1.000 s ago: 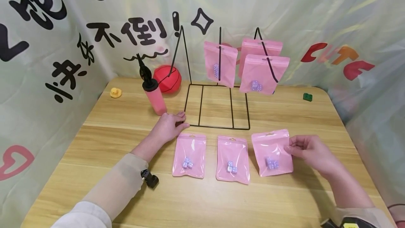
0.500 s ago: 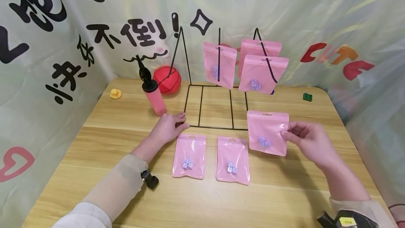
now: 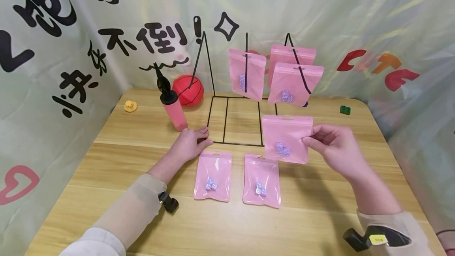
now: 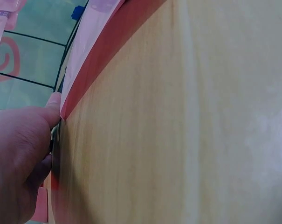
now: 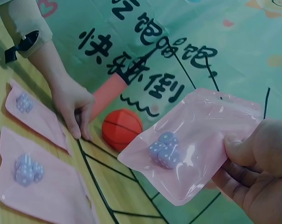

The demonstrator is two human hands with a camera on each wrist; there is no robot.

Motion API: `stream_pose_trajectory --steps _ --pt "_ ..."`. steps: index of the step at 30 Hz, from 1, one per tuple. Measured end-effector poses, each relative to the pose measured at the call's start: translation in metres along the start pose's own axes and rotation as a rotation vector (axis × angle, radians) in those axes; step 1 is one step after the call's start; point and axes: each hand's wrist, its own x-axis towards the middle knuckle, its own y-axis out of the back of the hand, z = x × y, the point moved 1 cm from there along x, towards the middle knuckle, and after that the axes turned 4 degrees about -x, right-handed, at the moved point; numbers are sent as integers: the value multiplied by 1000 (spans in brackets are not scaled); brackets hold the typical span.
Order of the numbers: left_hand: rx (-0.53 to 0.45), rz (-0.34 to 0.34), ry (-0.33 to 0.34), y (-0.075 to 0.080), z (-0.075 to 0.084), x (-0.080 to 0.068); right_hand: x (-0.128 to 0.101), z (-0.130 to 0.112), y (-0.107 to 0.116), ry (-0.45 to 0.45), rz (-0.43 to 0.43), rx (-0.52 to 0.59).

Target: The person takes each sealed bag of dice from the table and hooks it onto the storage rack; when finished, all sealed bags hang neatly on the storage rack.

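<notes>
My right hand [image 3: 335,145] pinches the right edge of a pink zip pouch [image 3: 288,129], its thumb in front. Purple dice [image 5: 165,151] show through this pouch, which hangs above the front right of a black wire rack [image 3: 245,144]. At the rack's front left corner, my left hand [image 3: 190,141] holds the wire between thumb and fingers; the exact grip is partly hidden. Two more dice pouches lie flat in front of the rack, a left pouch [image 3: 213,169] and a middle pouch [image 3: 261,173]. Three pouches hang on its hooks, among them a front right pouch [image 3: 296,76].
A pink hand pump [image 3: 175,112] with a black top stands by the left hand. Behind it sits a red ball [image 3: 190,92]. A yellow toy duck [image 3: 130,106] is at the far left, a green toy brick [image 3: 345,110] at the far right of the wooden table [image 3: 199,228].
My right hand has lifted the right pouch off the table and carried it up, away from me and leftward toward the rack. My left hand has stayed at the rack's corner.
</notes>
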Motion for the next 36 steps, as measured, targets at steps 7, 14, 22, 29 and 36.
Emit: stream_pose_trajectory --steps 7,14,22,29,36 --pt "-2 7 1 0 -1 0 7 -16 -8 30 1 51" --pt "5 15 -7 -1 -5 -1 18 -29 -19 75 -11 98" --pt "1 16 -5 -3 -7 -2 30 -46 -33 124 -28 212" --pt "0 6 -1 -3 -5 -1 39 -60 -41 156 -37 234" --pt "13 10 -3 -3 -5 1 49 -66 -47 173 -17 238"
